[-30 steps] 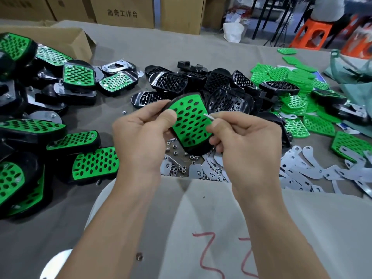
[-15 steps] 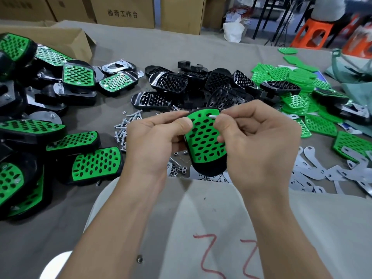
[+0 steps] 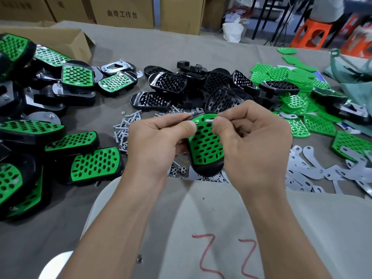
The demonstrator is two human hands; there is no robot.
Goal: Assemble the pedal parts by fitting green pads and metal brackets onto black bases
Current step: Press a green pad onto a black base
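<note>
Mid-frame: left hand (image 3: 159, 141) gripped the black base (image 3: 208, 170), thumb on its green pad (image 3: 203, 143). Right hand (image 3: 255, 146) pinched a screw (image 3: 210, 120) at the pad's top edge. Screw needed squaring to its hole, base steady.

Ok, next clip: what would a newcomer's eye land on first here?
The two hands at centre: the left hand holds a green-padded pedal while the right hand pinches a small screw at its top edge. Then the heap of finished pedals on the left, and the loose green pads and metal brackets spread on the right.
</note>
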